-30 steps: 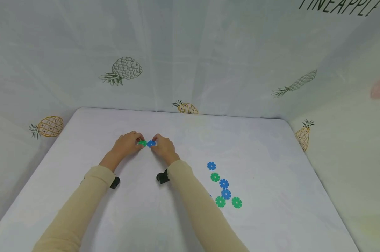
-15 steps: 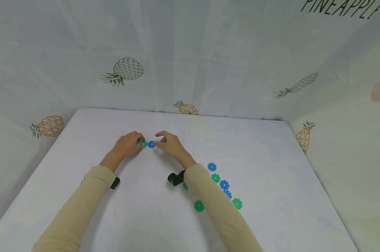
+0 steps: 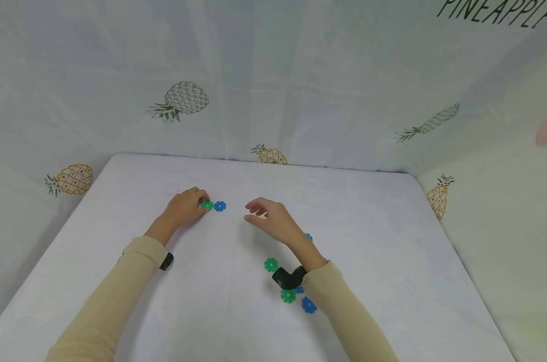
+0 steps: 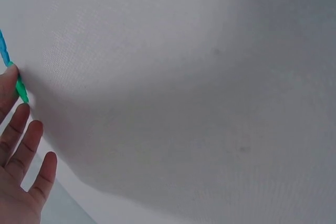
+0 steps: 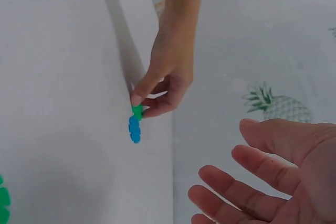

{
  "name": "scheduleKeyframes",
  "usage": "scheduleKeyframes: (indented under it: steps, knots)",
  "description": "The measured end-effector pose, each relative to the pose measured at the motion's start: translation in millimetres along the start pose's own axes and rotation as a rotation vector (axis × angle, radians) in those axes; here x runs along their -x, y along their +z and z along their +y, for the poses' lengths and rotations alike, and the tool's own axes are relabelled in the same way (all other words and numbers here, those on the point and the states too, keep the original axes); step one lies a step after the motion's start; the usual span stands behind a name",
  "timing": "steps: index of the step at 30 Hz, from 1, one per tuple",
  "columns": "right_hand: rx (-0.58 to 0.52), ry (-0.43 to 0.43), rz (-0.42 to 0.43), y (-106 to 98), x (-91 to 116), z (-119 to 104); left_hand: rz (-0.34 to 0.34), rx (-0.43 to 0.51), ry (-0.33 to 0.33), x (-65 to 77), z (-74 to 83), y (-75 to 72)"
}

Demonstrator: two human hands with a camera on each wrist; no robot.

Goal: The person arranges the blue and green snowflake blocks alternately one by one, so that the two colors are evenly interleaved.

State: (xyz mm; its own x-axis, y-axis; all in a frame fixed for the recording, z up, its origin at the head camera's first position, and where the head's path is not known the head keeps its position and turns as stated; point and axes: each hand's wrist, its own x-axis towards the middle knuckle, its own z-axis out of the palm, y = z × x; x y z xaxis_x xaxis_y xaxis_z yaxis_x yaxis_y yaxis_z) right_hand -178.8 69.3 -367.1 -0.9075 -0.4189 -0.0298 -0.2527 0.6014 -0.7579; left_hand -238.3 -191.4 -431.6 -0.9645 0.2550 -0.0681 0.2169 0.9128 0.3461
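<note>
My left hand (image 3: 181, 209) pinches a small green notched disc (image 3: 208, 205) between thumb and fingers, over the left part of the white table. A blue notched disc (image 3: 220, 206) is joined to the green one at its edge and juts out to the right, as the right wrist view also shows with the blue disc (image 5: 135, 129) lowest. My right hand (image 3: 275, 220) hovers to the right of the pair, fingers apart and slightly bent, holding nothing. In the left wrist view, the green disc (image 4: 21, 88) shows edge-on at the thumb tip.
Loose notched discs lie around and under my right forearm: a green disc (image 3: 270, 265), another green disc (image 3: 288, 296) and a blue disc (image 3: 309, 304). The sleeve partly hides others. A pineapple-print cloth (image 3: 336, 90) hangs behind the table's far edge.
My right hand has let go of the blue disc and drawn away to the right and toward me. My left hand stays in place, still pinching the green disc.
</note>
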Motion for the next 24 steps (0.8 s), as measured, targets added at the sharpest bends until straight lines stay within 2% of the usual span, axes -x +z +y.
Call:
scheduleKeyframes:
  steps: [5,13,20,24]
  knots:
    - [0.019,0.010,0.034,-1.7,25.6,7.7,-0.002,0.001,-0.006,-0.5,0.0,0.2]
    - [0.025,0.107,0.056,0.7,56.8,23.5,0.000,0.012,-0.005,1.6,2.1,-1.4]
    - [0.026,0.181,0.067,10.0,73.8,38.5,0.001,0.010,0.004,1.3,0.1,-0.3]
    - [0.025,0.190,0.067,18.7,79.7,47.9,-0.001,0.015,0.003,1.0,0.2,-0.5]
